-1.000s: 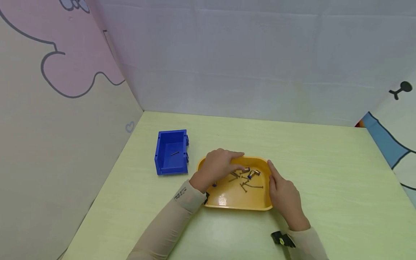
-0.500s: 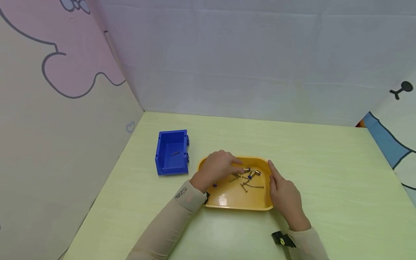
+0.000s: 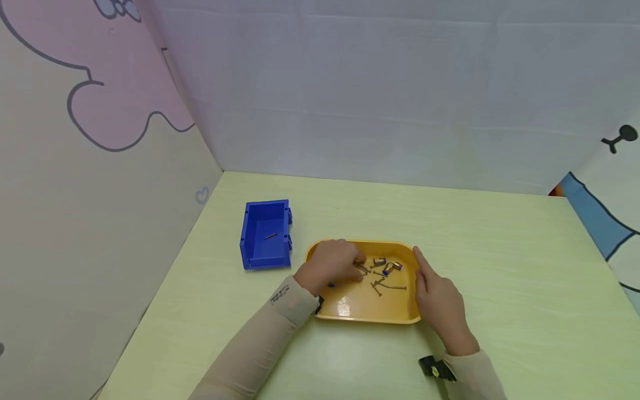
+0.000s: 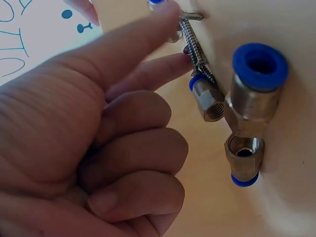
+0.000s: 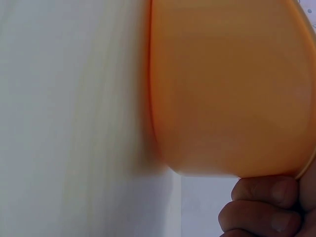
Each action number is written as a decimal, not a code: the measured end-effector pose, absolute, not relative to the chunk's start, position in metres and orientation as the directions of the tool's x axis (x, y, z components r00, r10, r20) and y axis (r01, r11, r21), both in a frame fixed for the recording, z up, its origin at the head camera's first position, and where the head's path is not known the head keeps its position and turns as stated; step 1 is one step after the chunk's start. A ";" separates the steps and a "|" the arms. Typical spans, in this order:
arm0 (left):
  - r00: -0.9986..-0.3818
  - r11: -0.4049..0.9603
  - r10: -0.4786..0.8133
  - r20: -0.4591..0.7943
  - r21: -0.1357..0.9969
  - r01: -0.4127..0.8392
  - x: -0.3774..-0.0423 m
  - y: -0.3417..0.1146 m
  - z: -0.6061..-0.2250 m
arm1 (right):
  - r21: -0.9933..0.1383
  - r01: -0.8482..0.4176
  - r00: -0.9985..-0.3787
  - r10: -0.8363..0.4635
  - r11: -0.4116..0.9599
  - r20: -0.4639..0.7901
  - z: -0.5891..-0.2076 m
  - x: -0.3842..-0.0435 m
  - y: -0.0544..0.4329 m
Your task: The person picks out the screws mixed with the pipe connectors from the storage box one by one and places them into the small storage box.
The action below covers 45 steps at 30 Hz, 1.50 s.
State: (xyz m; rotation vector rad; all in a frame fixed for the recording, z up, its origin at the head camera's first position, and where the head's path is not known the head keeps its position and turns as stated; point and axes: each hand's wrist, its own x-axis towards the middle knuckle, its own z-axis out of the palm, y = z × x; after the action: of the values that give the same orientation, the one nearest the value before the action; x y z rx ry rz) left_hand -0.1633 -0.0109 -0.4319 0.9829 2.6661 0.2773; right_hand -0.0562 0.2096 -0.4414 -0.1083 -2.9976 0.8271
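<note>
A yellow tray (image 3: 367, 307) lies on the table, with loose screws (image 3: 391, 287) and brass push-in fittings (image 3: 388, 269) with blue collars inside it. My left hand (image 3: 331, 265) reaches in over the tray's left side, index finger and thumb apart beside a cluster of screws (image 4: 195, 44). Its other three fingers are curled in the left wrist view, where several fittings (image 4: 245, 158) lie close by. I see nothing held in it. At the tray's right end my right hand (image 3: 440, 305) holds the rim, index finger along the corner and lower fingers (image 5: 261, 217) curled against the outer wall.
A blue bin (image 3: 266, 263) stands left of the tray, further back, with one screw (image 3: 270, 236) on its floor. White walls close off the table (image 3: 500, 239) at the back and both sides.
My left hand has drawn its fingers back from the tray's far rim and lowered them to the screws at the left. The right hand keeps its place on the tray.
</note>
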 end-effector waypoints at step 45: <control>-0.769 0.767 0.638 -0.041 0.119 0.630 -0.163 0.005 -0.430 | -0.515 0.060 -0.997 0.077 0.855 0.013 -0.441 -0.055 0.209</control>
State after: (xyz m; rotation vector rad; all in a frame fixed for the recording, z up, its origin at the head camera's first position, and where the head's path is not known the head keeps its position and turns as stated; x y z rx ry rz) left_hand -0.1626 0.0047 -0.4300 1.0349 2.8785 0.1514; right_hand -0.0550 0.2093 -0.4411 -0.1109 -2.9940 0.8287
